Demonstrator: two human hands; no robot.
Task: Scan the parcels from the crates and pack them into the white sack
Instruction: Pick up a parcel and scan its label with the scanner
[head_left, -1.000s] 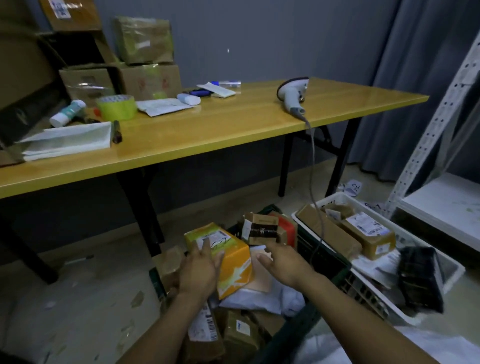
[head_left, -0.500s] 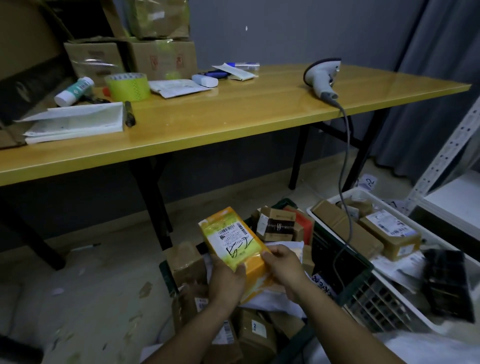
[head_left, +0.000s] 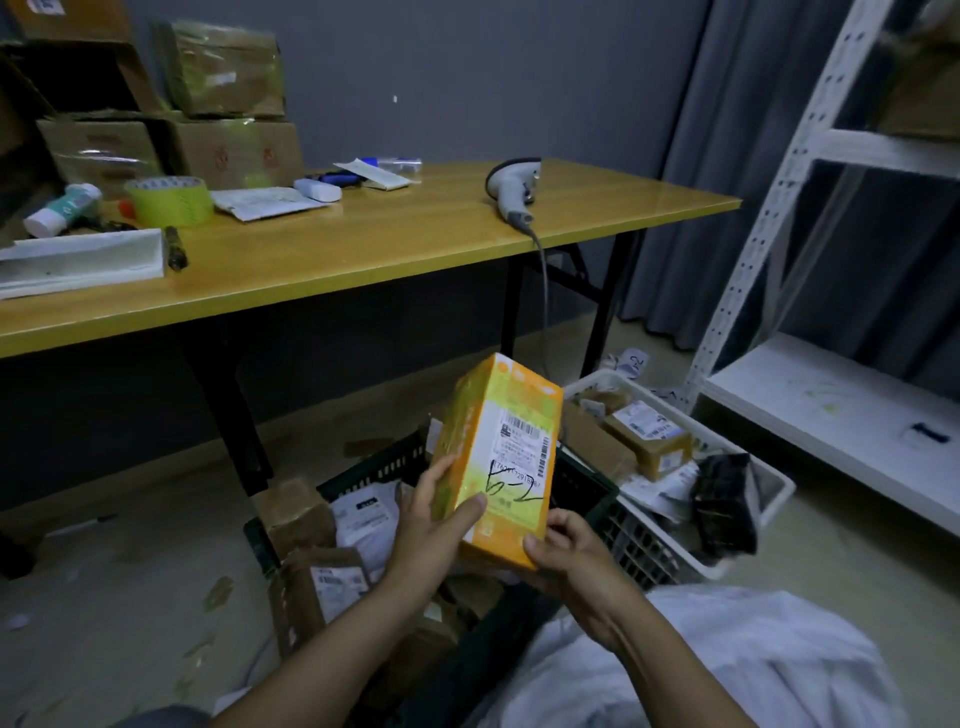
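Since half a second ago, the yellow parcel (head_left: 498, 457) has risen above the dark crate (head_left: 384, 462) and turned so that its long axis stands near upright, barcode label facing the wearer. Head view: the left hand (head_left: 431, 525) grips the lower left edge, thumb across the label face; the right hand (head_left: 571, 556) cups the bottom corner. The scanner (head_left: 514, 189) lies on the table (head_left: 363, 249), above and beyond the parcel; the right hand is judged nearer. The white sack (head_left: 727, 649) lies low right.

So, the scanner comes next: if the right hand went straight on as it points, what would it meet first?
The right hand grips the orange box, so it meets that first; the scanner seems farther off.
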